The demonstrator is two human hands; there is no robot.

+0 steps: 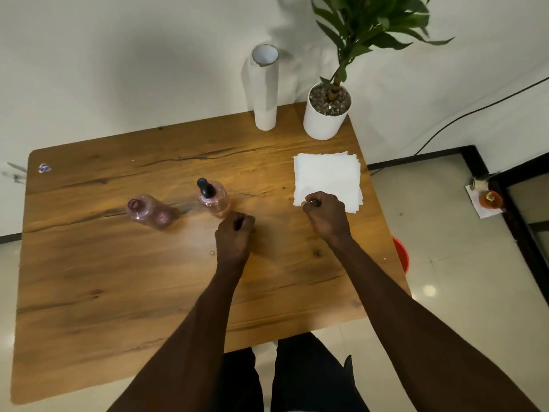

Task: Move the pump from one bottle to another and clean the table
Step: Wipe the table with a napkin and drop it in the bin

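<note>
Bare forearms without sleeves, a thin ring (312,201) on the right hand (325,215), dark trousers (309,379).

Open tabletop (118,292) before both bottles (214,200); paper stack (326,173) rightward.

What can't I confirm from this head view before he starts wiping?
- Right hand: its fingers curl at the near edge of the paper stack; the hand's back hides whether they pinch a sheet.
- Left hand: curled; its palm side is hidden.
- Open bottle and pump bottle: liquid levels are too blurred to tell.
- Spills on the table: glare masks them.
</note>
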